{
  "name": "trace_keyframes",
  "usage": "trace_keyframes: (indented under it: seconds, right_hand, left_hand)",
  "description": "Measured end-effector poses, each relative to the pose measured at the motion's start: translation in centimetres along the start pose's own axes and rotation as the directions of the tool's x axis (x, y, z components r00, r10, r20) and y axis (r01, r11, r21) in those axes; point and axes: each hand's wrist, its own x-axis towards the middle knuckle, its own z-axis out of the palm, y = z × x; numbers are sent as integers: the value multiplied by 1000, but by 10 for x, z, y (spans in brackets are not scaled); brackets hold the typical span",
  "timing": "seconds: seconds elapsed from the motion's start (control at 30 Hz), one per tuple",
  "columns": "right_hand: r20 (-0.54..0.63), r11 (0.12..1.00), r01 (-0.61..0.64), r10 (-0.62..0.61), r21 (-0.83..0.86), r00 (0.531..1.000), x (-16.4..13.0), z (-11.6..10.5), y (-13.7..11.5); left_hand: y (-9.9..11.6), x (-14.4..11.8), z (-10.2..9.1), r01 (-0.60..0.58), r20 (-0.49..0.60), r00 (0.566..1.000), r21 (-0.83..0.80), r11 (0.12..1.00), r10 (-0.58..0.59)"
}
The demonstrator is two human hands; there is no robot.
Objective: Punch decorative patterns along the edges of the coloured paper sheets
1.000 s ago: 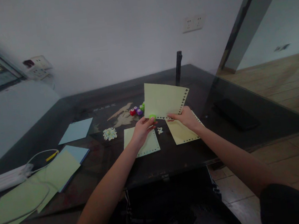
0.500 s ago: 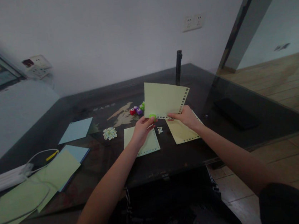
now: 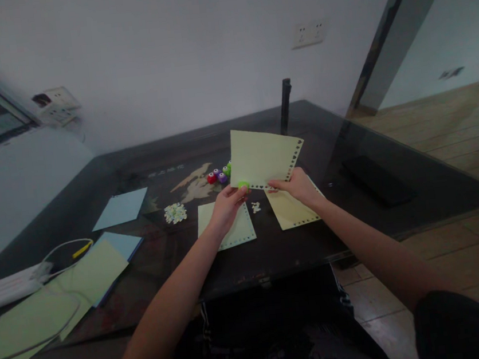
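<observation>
The left hand [image 3: 225, 207] is closed round a green punch [image 3: 243, 185], thumb on top, while the right hand [image 3: 303, 188] pinches a pale sheet [image 3: 262, 154] by its lower edge, thumb over it and fingers mostly hidden.

From where I stand, the dark table [image 3: 270, 265] is the biggest thing about. The pale sheet is up off it, between the hands and tilted to face the person. Below lie a yellowish sheet [image 3: 297, 210], partly under the right hand, and a greenish sheet [image 3: 240, 228] by the left wrist; both have pierced borders.

The green punch sits on the lower edge, near the left corner. Beyond the left hand is a cluster of coloured punches [image 3: 217, 175].

Smaller are a pile of paper bits [image 3: 175, 213] and a little scatter of bits [image 3: 256, 207] beneath the gap between the hands.

Dark holes [image 3: 295, 155] run along the right and lower edges. To punch neatly, I'd seat the edge fully in the punch, match the spacing, keep the paper taut and press squarely.
</observation>
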Motion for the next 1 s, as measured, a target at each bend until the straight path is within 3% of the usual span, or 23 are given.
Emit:
trace_keyframes:
  seconds: [1.0]
  right_hand:
    - [26, 1000, -9, 9, 8, 1000, -2, 0, -5]
  left_hand:
    - [5, -3, 4, -9, -17, 1000, 13, 1000, 9]
